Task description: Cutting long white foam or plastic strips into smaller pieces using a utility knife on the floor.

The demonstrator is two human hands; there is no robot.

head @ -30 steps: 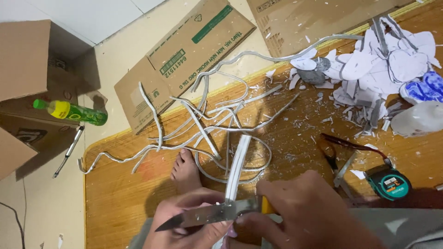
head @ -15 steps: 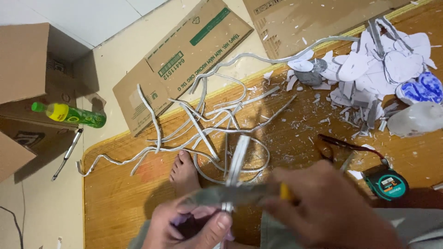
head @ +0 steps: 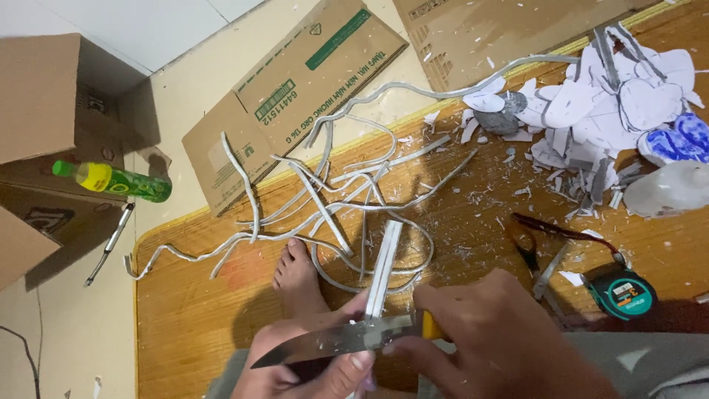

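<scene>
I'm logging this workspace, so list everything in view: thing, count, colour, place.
knife: one, steel blade, yellow handle, across the strip at bottom centre
white strip: one, upright, held at the blade
loose strips: many, white, tangled on the mat
woven mat: one, brown, on the floor
cardboard sheets: two, brown, flat, top
cardboard box: one, brown, open, left
bottle: one, green, lying by the box
paper cutouts: a pile, white, upper right
tape measure: one, teal, right
scissors: one, dark, beside it
foot: one, bare, on the mat
left hand: holds the strip
right hand: fingers grip the knife
</scene>
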